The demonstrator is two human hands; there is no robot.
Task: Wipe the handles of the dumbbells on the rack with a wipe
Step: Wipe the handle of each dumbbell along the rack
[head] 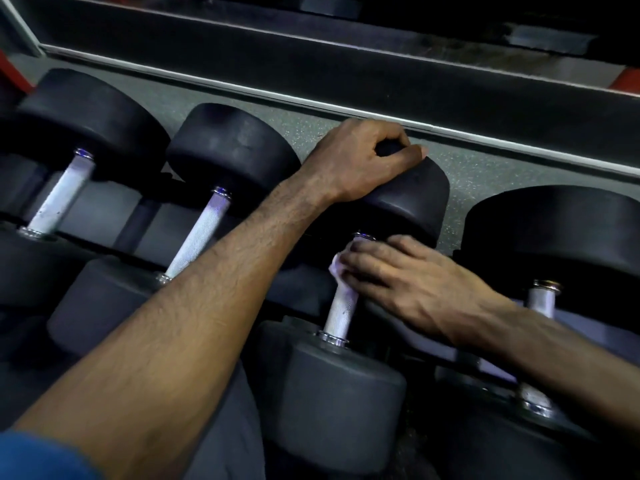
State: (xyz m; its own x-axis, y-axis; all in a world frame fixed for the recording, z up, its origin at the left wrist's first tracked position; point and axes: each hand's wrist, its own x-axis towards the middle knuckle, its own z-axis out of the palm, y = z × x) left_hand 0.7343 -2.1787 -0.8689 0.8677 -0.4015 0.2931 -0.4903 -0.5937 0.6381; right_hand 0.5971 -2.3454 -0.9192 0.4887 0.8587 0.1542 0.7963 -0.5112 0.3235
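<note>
Four dumbbells lie side by side on the rack [104, 216], handles running away from the camera. Left hand [356, 157] curls over the far head of the third dumbbell [408, 195], fingers gripping its top edge, seemingly steadying it. Right hand [408, 282] is wrapped around the upper part of that dumbbell's handle [341, 313], holding a white wipe [337, 268] against the metal; only a corner of wipe shows beside the fingers. Step in hand, by judgement: wiping the third handle, upper end. Lower part of the handle is bare. Next move likely calls for drawing the wipe down toward the near collar, then shifting right to the fourth dumbbell's handle [542, 299]. Two left-hand handles [197, 233] untouched at this moment.
</note>
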